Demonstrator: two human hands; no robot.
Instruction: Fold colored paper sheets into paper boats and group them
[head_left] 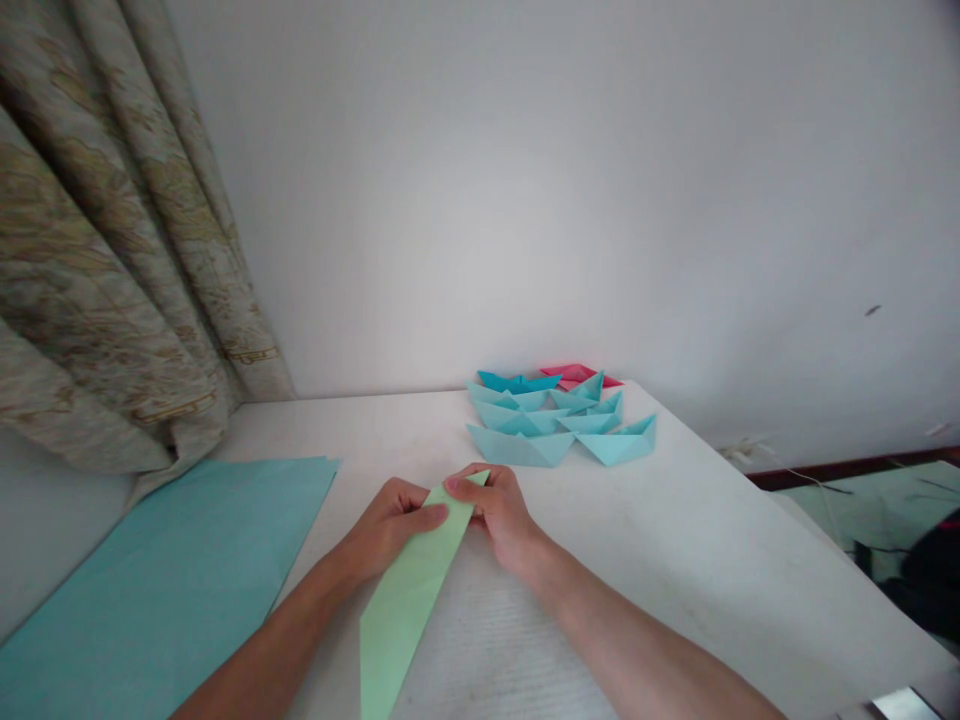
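Observation:
A long, narrow piece of folded light green paper [409, 600] slants from the bottom of the view up to a pointed tip. My left hand [394, 525] grips its left edge, the thumb flat on top and the fingers behind. Close to the tip, my right hand [502, 515] pinches the paper between thumb and fingers. Both hands are closed and nearly meet at the upper end. The paper's underside is hidden, and its lower end runs out of the frame.
Several folded paper boats [525, 447], mostly light blue, stand in rows near the wall, with a red boat [577, 375] at the back. Large blue-green sheets [195, 570] lie at left under a patterned curtain [112, 230]. The white table's [712, 560] right edge slants toward me.

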